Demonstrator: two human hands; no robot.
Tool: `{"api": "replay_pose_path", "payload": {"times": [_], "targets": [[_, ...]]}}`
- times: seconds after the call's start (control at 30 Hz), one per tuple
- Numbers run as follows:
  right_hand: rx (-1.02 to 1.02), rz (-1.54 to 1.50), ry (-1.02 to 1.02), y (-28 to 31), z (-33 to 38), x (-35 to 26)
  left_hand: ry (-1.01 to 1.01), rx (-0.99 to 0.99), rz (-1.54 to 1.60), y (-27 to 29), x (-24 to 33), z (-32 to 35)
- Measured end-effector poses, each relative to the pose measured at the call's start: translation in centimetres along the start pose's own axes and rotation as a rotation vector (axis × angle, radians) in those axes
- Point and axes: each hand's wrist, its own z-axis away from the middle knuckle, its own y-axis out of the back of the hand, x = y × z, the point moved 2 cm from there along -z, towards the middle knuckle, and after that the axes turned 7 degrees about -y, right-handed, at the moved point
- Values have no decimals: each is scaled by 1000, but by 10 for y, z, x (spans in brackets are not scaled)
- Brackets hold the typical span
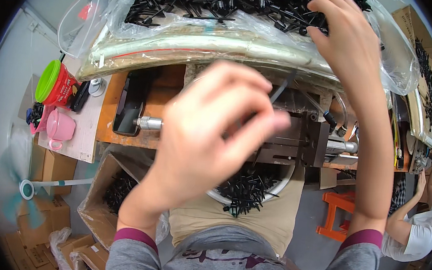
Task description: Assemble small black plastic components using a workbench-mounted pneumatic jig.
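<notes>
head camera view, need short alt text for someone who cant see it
Seen from above, the person's left hand pinches a thin black plastic piece over a small metal bench machine, while the right hand reaches into a clear bag of black plastic parts. A bowl of the same parts sits in the lap; a co-worker sits at right.

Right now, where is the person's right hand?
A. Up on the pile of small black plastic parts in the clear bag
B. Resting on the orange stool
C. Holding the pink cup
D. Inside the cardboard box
A: the right hand reaches up with its fingers on the black plastic parts heaped in the clear bag, while the pink cup sits far off to the left, untouched.
</notes>
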Motion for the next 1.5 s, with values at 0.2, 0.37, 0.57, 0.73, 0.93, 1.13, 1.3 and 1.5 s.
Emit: {"api": "replay_pose_path", "payload": {"times": [0.2, 0.37, 0.57, 0.73, 0.93, 1.13, 1.3, 1.5], "targets": [[-404, -99, 118, -83, -31, 45, 107, -137, 120, -24, 12, 52], [-537, -81, 242, -66, -34, 30, 132, -182, 61, -43, 6, 86], [-447, -142, 381, -58, -32, 25, 42, -228, -253, -57, 6, 93], [-530, -294, 84, -39, -38, 9, 39, -266, -370, -68, 11, 98], [-523, -749, -365, -1, -36, 1, 37, -244, -281, -67, 8, 101], [-411, -1176, -545, -15, -15, 37, -20, -250, -372, -70, 3, 99], [-340, -1314, -600, -14, 13, 46, 24, -300, -359, -71, 0, 95], [-420, -1547, -711, 18, 58, 9, 45, -319, -362, -66, 1, 93]]}}
